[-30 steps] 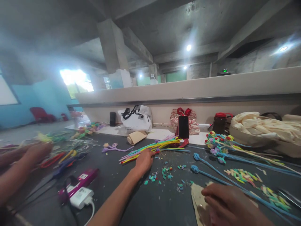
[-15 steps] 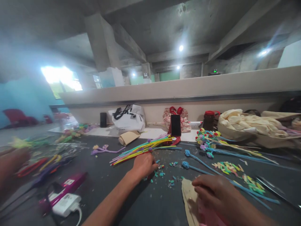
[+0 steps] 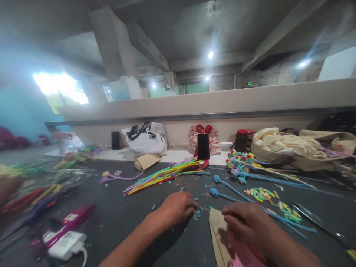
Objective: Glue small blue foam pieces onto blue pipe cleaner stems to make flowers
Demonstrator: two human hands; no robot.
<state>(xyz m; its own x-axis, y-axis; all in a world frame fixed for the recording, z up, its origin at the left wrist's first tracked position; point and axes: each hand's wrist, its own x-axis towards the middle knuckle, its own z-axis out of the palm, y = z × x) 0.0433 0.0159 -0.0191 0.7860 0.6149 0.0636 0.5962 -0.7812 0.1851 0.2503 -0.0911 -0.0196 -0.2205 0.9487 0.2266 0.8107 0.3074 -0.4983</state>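
Observation:
My left hand (image 3: 179, 207) rests on the dark table, fingers curled together, beside a small heap of blue-green snipped bits (image 3: 198, 213). No held thing shows in it, though its underside is hidden. To its right, my right hand (image 3: 247, 218) is closed on a beige cloth (image 3: 218, 231), which hangs with its edge by the bits. Pink material (image 3: 240, 252) shows below that hand; how it joins the cloth I cannot tell. Beyond the right hand lie two blue fuzzy stems with knotted heads (image 3: 214, 192).
Colourful fuzzy stems (image 3: 164, 176) lie in a bundle ahead. Finished-looking flowers (image 3: 240, 163), yellow-green snippets (image 3: 261, 194) and scissors-like metal tool (image 3: 314, 218) are on the right. A purple power strip (image 3: 75, 218) with a white charger (image 3: 66, 244) sits left. Another person's blurred hand (image 3: 9, 189) is far left.
My left hand has moved right and nearer to me, and the scattered blue-green bits are now closer to the cloth. The right hand keeps hold of the cloth. The view has shifted slightly.

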